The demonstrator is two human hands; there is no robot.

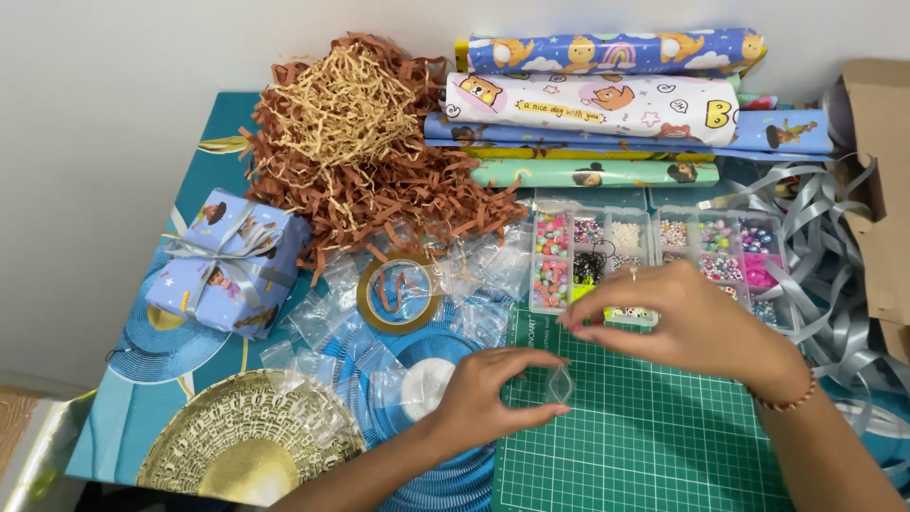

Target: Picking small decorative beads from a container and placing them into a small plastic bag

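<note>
Two hands meet over the green cutting mat's [645,446] upper left corner: the left hand [483,393] pinches a small clear pouch [560,384], the right hand [687,322] hovers at its 1 o'clock, fingers pinched together, contents indiscernible. Bead organiser [654,251] borders at 12 o'clock; mat free toward 5 o'clock.

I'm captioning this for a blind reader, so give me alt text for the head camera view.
Over a green cutting mat, the left hand pinches a small clear plastic bag while the right hand reaches beside a compartmented bead box. Around them lie a tape roll, shredded paper, gift-wrap rolls and a wrapped gift.
</note>
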